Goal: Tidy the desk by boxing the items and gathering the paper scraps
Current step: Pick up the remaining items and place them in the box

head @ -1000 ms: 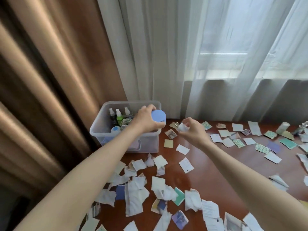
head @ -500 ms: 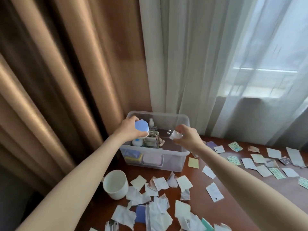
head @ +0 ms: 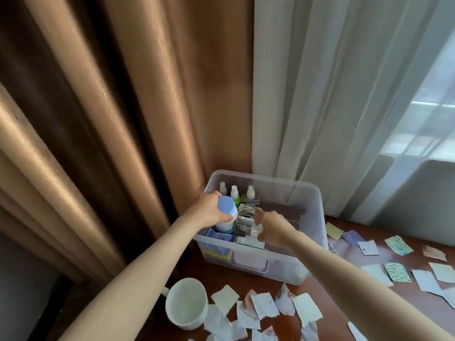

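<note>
Head view: a clear, rectangular plastic box [head: 283, 190] with rounded corners stands at the left end of a glossy reddish-brown wooden surface [head: 332, 306], against ribbed brown curtains [head: 123, 119] and sheer white curtains [head: 332, 94]. A cylindrical white bottle with a smooth blue cap [head: 226, 205] is gripped by the left hand [head: 209, 212], its fingers [head: 214, 194] curled round the body, and is held upright just inside the box's left end. A small white object [head: 256, 231], too blurred to be named, is pinched in the curled fingers of the right hand [head: 270, 228] over the middle of the box. Three slim spray bottles [head: 235, 191] are lined up along the far wall, beside a tangle of pale cable. A round white mug [head: 186, 301] and torn, rough-edged paper scraps [head: 263, 305] are spread over the surface in front of the box. Compared with half a second ago, both hands have been lowered from rim height into the box, and the mug is seen more fully.
</note>
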A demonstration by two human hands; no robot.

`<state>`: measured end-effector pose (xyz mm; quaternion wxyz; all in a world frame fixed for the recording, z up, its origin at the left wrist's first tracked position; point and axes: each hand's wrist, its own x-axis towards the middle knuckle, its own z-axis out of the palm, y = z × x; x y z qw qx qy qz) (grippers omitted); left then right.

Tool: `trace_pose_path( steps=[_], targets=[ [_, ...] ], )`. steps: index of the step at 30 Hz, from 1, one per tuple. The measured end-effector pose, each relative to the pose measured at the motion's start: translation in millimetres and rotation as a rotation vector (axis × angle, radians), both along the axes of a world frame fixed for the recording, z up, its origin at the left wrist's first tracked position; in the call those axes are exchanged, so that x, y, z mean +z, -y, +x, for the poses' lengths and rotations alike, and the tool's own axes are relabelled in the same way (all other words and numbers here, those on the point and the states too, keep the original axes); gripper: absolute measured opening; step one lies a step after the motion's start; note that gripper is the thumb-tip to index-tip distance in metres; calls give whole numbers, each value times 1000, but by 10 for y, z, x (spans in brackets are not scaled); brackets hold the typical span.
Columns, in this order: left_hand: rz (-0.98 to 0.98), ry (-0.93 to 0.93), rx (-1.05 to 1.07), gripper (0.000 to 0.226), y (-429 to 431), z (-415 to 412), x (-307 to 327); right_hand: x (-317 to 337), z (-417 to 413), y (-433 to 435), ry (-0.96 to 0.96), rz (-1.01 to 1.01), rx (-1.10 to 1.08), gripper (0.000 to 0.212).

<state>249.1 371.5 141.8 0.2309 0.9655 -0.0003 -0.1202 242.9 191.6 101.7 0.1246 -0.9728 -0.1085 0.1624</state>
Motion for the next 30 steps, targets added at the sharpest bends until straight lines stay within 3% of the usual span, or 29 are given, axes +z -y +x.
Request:
trace_pose_path(
  steps=[5, 18, 26, 30],
  targets=[
    [54, -30, -63, 65, 57, 136, -119, -162, 115, -106, -58, -161, 152, 36],
    [91, -87, -114, 62, 60, 204, -322, -495, 295, -184, -93, -206, 205, 30],
    [86, -101, -146, 65, 108, 209, -323, -519, 327, -95, -183, -146, 168, 40],
    [84, -102, -167, 68, 193, 213, -298, -416, 324, -14, -154, -50, 8, 32]
  ],
)
